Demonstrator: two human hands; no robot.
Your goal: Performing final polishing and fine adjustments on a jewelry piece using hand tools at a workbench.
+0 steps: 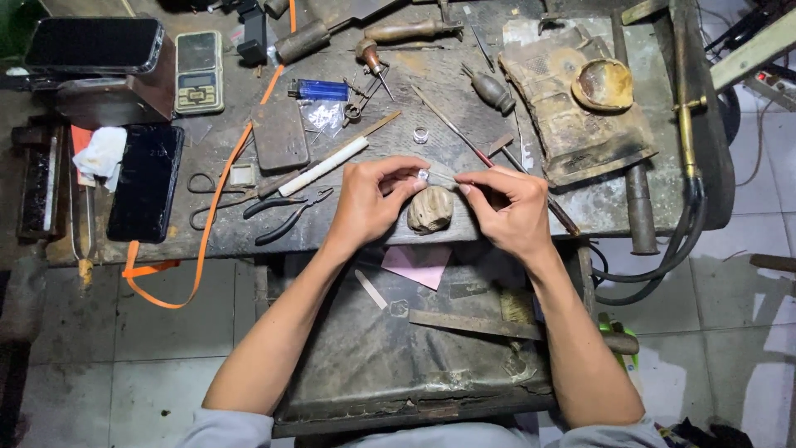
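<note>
Two hands meet at the front edge of the tabletop point(249, 241); your left hand point(369, 203) pinches a small silver ring point(424, 175) between thumb and fingertips, and your right hand point(506, 207) is closed on a thin file point(444, 176) laid against it, both just above the worn wooden peg point(430, 210) that juts from that edge.

The ring is tiny and the grip is only fingertips — one hard push of the file could flick it loose; from here it would likely drop into the dark tray point(348, 365) below the front edge, among the pink paper point(419, 264) and flat metal strips, or past it to the tiled floor; a file slipping off the ring could also catch your left thumb.

Containers: the shallow round dish point(603, 85) on the charred block point(572, 124) near the back right corner holds a yellowish residue, as far as I can tell; a clear little bag point(323, 116) lies beside the blue lighter point(322, 90) towards the back, contents too small to judge; the tray carries scraps and strips.
</note>
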